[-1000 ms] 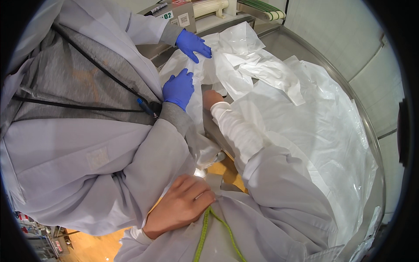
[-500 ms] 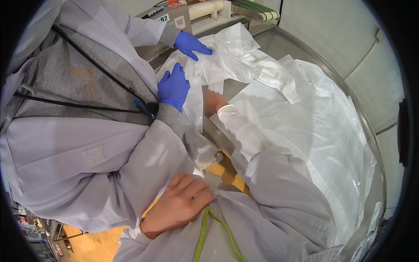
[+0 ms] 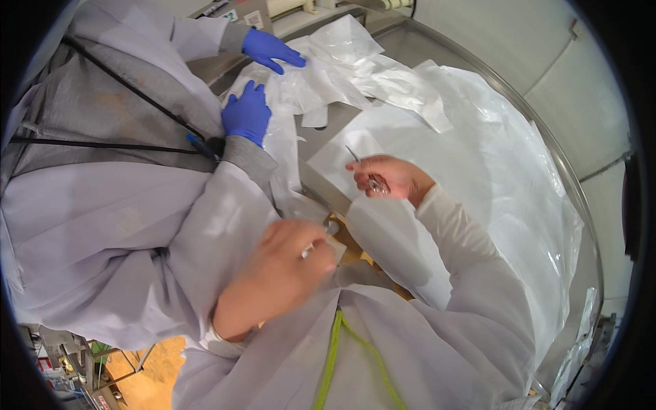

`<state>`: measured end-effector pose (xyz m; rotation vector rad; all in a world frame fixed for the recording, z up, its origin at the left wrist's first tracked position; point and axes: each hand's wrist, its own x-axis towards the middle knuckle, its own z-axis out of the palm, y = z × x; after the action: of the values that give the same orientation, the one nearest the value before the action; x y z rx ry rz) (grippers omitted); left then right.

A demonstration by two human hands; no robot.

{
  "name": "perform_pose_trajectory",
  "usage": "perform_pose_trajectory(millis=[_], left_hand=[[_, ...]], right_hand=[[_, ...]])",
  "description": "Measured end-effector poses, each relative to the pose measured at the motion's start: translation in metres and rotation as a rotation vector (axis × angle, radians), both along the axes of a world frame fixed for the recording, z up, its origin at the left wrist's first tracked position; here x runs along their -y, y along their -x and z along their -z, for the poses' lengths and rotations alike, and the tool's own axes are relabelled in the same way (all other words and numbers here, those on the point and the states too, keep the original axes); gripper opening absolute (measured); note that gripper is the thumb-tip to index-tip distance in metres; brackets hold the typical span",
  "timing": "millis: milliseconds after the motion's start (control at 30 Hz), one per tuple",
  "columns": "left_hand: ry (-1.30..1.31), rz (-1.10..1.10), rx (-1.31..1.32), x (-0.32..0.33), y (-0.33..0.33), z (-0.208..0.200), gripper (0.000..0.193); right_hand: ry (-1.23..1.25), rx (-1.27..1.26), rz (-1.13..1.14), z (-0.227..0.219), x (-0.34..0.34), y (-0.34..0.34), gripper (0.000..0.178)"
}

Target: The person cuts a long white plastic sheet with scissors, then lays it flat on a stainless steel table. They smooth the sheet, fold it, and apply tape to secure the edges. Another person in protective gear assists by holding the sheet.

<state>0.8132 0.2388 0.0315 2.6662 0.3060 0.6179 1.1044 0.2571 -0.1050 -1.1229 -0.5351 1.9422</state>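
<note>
My right hand (image 3: 393,179) is closed around a pair of small metal scissors (image 3: 352,154), the thin tip pointing up and left and a loop showing at the fingers. It is held over the white plastic sheeting (image 3: 478,157), near the table's inner edge. My left hand (image 3: 283,263), blurred by motion, is curled in front of my body. A small white bit (image 3: 307,251) shows at its fingers; I cannot make out what it is. Another person's blue-gloved hands (image 3: 248,113) press on the crumpled sheeting (image 3: 321,75) at the far left.
A co-worker in a pale coat (image 3: 130,232) stands close on my left. The steel table's raised rim (image 3: 547,137) curves along the right, beside a white wall (image 3: 492,34). A machine (image 3: 246,20) stands at the back.
My right hand has drawn back from the edge of the crumpled sheeting, and the scissors now show in it. My left hand has lifted slightly. The gloved hands stay on the sheeting.
</note>
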Motion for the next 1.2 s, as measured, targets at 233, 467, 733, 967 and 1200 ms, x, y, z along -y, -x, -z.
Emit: perform_pose_trajectory(millis=[233,467,733,967,1200], left_hand=[[-0.076,0.017,0.118,0.001,-0.049,-0.055,0.016],[-0.070,0.229,0.104,-0.006,-0.099,-0.071,0.009],[-0.214,0.266,0.098,0.003,-0.133,-0.087,0.006],[-0.219,0.307,0.055,0.010,-0.149,-0.083,0.006],[-0.190,0.349,-0.013,0.014,-0.153,-0.071,0.006]], right_hand=[[0.188,-0.053,0.018,-0.053,0.138,0.010,0.028],[0.022,-0.108,0.317,-0.115,0.205,0.003,0.039],[-0.437,0.967,0.174,-0.178,0.251,-0.006,0.058],[-0.654,1.471,0.100,-0.215,0.266,-0.024,0.054],[-0.662,1.493,-0.009,-0.214,0.245,-0.024,0.056]])
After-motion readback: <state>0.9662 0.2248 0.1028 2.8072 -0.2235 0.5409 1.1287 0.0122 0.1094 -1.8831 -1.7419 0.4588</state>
